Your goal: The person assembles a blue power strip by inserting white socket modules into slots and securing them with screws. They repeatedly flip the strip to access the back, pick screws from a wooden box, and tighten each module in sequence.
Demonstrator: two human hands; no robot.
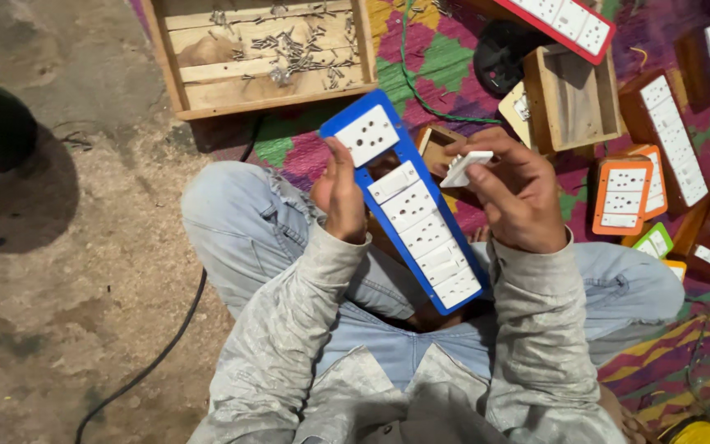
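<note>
A long blue switchboard plate [388, 160] fitted with white sockets and switches slants across my lap. My left hand [340, 191] grips its left edge near the top, just below the uppermost white socket. An empty slot in the plate lies beside that hand. My right hand [515, 193] is raised to the right of the plate and pinches a small white switch module [465, 168] between thumb and fingers. I sit cross-legged in light jeans and a pale jacket.
A wooden tray [265, 53] with several loose screws lies ahead. An open wooden box [573, 99], a red plate [564, 23], an orange plate [620, 195] and other wooden switchboards lie right on a patterned mat. A black cable [170, 345] crosses the dirt floor.
</note>
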